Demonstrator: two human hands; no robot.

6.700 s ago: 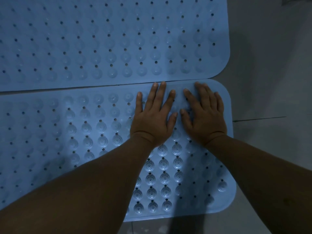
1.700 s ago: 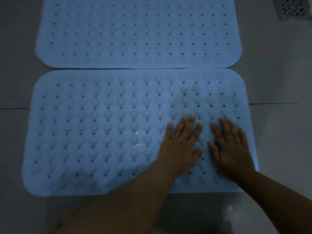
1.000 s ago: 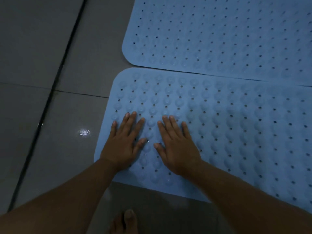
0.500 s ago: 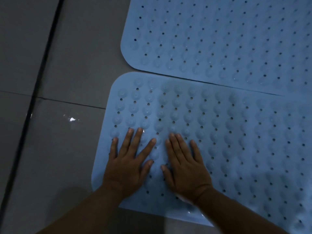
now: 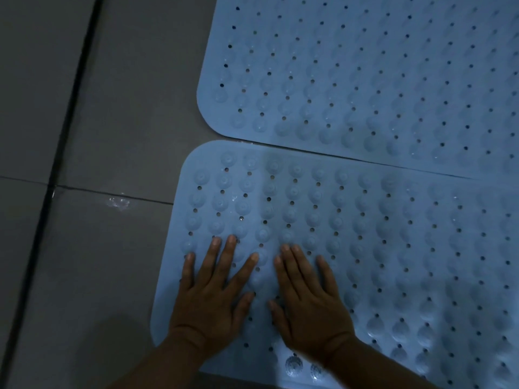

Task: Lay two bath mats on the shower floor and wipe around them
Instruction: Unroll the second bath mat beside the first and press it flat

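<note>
Two light blue rubber bath mats with holes and round bumps lie flat on the grey tiled floor, long edges touching. The far mat point(image 5: 365, 74) fills the upper right. The near mat point(image 5: 393, 248) runs across the lower right. My left hand point(image 5: 210, 299) rests flat, fingers spread, on the near mat's front left corner. My right hand point(image 5: 309, 301) lies flat beside it, palm down on the same mat. Neither hand holds anything.
Grey floor tiles point(image 5: 112, 108) stretch to the left, crossed by a dark grout line point(image 5: 64, 136). A small wet shiny spot point(image 5: 119, 202) sits on the tile left of the near mat.
Both hands went from the near mat's right end to its left front corner. In the last half second they stayed pressed flat there; only the view shifted slightly.
</note>
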